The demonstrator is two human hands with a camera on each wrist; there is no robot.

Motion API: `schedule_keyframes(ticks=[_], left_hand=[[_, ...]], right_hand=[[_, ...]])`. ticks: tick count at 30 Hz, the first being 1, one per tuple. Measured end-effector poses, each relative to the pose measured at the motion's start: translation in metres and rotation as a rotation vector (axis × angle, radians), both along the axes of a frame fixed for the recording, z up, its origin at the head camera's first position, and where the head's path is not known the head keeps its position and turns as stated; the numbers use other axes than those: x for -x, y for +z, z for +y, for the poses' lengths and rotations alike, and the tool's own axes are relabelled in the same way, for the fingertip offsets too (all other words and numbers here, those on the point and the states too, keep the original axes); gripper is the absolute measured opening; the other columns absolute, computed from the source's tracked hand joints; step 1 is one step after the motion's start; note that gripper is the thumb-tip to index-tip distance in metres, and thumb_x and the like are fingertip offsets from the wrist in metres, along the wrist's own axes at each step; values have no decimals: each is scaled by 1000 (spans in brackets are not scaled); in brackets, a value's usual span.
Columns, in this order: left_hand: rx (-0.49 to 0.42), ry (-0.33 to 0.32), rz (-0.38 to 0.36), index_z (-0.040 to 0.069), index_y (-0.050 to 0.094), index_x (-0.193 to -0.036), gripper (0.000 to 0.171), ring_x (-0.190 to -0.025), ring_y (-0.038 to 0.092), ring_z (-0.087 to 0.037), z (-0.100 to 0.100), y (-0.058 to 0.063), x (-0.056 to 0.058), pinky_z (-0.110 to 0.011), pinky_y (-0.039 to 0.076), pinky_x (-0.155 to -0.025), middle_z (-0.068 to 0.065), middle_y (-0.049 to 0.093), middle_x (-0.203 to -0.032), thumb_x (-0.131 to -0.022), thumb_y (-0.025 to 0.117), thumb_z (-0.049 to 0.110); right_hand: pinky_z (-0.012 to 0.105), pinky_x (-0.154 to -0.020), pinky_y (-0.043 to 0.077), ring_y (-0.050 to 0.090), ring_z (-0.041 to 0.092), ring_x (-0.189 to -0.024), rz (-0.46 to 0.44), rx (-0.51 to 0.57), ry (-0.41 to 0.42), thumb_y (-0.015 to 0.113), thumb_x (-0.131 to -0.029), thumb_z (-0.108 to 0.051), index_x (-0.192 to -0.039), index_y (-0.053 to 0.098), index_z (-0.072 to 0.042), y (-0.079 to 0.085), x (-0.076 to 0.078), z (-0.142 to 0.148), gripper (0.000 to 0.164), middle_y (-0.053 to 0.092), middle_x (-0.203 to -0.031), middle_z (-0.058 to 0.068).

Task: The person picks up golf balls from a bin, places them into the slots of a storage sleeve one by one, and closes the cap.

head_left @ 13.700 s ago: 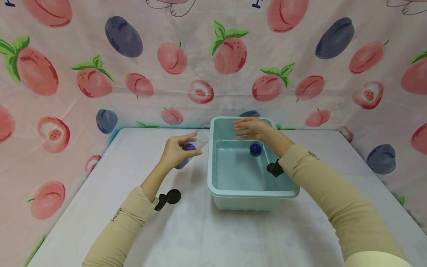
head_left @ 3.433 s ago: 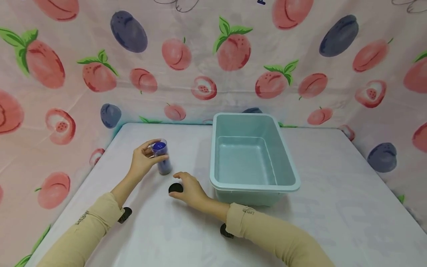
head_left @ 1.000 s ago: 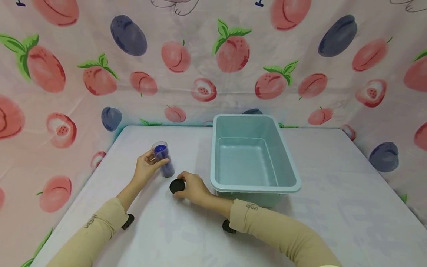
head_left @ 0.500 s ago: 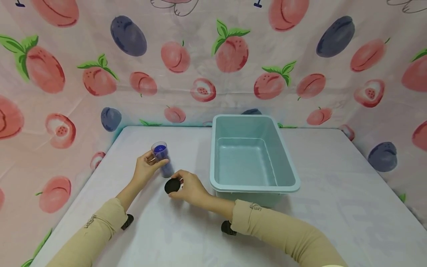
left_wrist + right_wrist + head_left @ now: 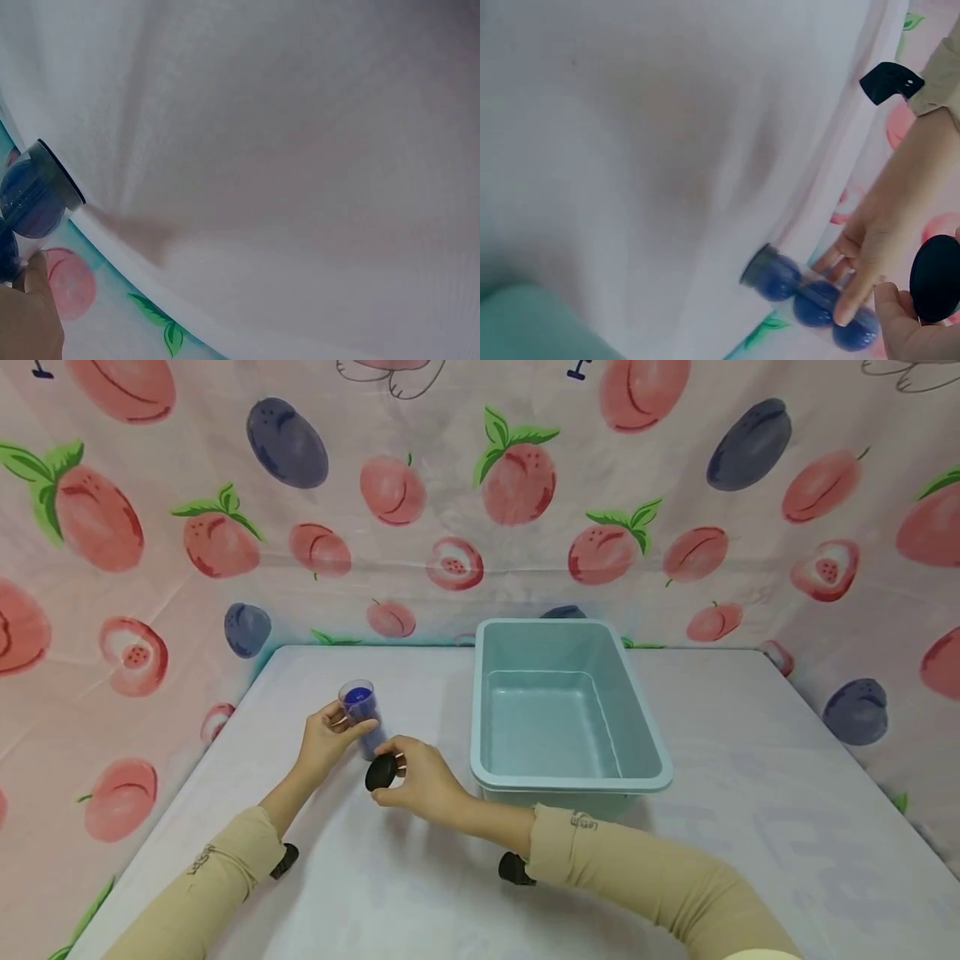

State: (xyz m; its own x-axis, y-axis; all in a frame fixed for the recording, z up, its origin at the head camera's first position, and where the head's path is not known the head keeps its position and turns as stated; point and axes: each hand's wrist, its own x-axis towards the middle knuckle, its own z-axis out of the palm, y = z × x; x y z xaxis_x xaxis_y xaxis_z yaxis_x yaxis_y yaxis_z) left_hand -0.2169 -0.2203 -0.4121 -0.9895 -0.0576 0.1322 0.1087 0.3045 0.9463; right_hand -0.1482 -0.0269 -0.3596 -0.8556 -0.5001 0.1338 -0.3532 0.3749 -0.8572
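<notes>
In the head view my left hand (image 5: pixel 324 745) grips a clear tube (image 5: pixel 372 742) standing nearly upright left of the tub, its top uncovered. Three blue balls (image 5: pixel 776 277) are stacked inside it in the right wrist view, and a dark cap closes the tube's bottom end. Thumb and fingers of my right hand (image 5: pixel 429 787) pinch a round black lid (image 5: pixel 381 772) by its edge. The lid is tilted and held in front of the tube's lower part, apart from the open rim. The left wrist view shows only the bottom end of the tube (image 5: pixel 34 199) and part of my left hand.
A pale blue-green plastic tub (image 5: pixel 570 782) stands right of my hands, with nothing seen inside. White cloth covers the table (image 5: pixel 735 860). A fruit-print curtain (image 5: pixel 450 443) hangs behind it. Black wrist cameras (image 5: pixel 516 868) sit under both sleeves.
The ball earlier in the tub is gone from there. My left hand has brought the tube left and upright. My right hand has picked up the black lid, tilted it and moved it toward the tube.
</notes>
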Motion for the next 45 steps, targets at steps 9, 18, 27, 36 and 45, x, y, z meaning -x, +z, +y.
schedule_keyframes(ticks=[9,18,27,36,45], left_hand=[[-4,-3,1,-5,53,-128,50,-88,57,15,-2,-2,-1,-7,47,-82,-26,57,-126,-84,71,14],[-26,-22,30,-7,53,-127,48,-88,59,13,-2,-1,-1,-8,48,-81,-11,65,-116,-85,69,9],[-42,-41,28,-12,42,-134,52,-108,61,-10,-5,-3,2,-8,47,-83,-31,48,-132,-86,60,-6],[-81,-54,25,-15,41,-133,51,-85,56,16,-3,1,1,-7,47,-82,-35,44,-132,-85,56,-11],[-73,-79,42,-13,39,-135,54,-98,58,9,-6,-2,0,-9,48,-83,-32,43,-134,-86,61,-7]], right_hand=[[17,-78,51,57,16,-86,104,-22,5,77,-75,-9,-110,62,1,22,-3,5,39,62,-101,11],[19,-80,51,59,20,-90,153,-26,3,74,-81,-21,-119,60,-2,39,-8,7,45,58,-100,10],[19,-83,51,56,19,-91,187,-60,45,63,-91,-28,-137,46,-2,67,-6,12,56,51,-100,11],[13,-75,51,60,21,-92,168,22,73,75,-80,-14,-116,51,-1,82,3,13,45,57,-107,13],[13,-76,51,63,21,-92,96,27,74,78,-77,-12,-117,59,-5,95,15,10,45,60,-111,12]])
